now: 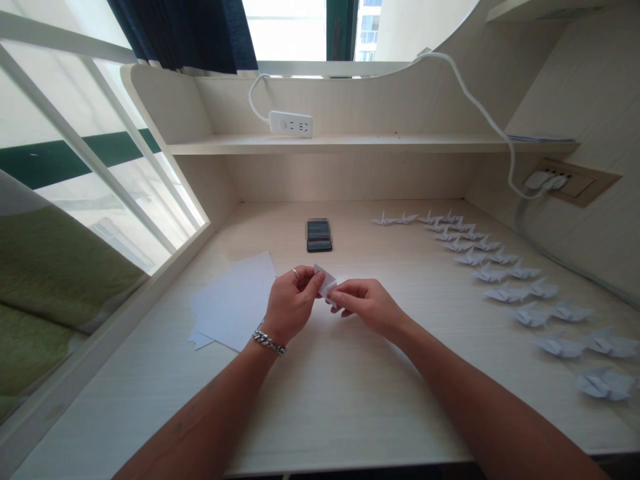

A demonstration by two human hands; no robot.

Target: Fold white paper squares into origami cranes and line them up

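Observation:
Between my two hands, just above the desk, is a small folded piece of white paper (326,283). My left hand (294,297) pinches its left side between thumb and fingers; a ring and a chain bracelet show on this hand and wrist. On the lower right side of the paper, my right hand (367,303) closes thumb and fingertips on its edge. The inner folds are too small to make out. A stack of white paper sheets (233,300) lies beside my left hand. Several folded paper cranes (505,293) stand in rows along the right side.
A dark phone-like object (319,235) lies on the desk (350,413) beyond my hands. A white power strip (291,124) rests on the shelf (350,143). A white cable (480,107) runs to the wall socket (575,181) at right. White rails (95,153) border the left.

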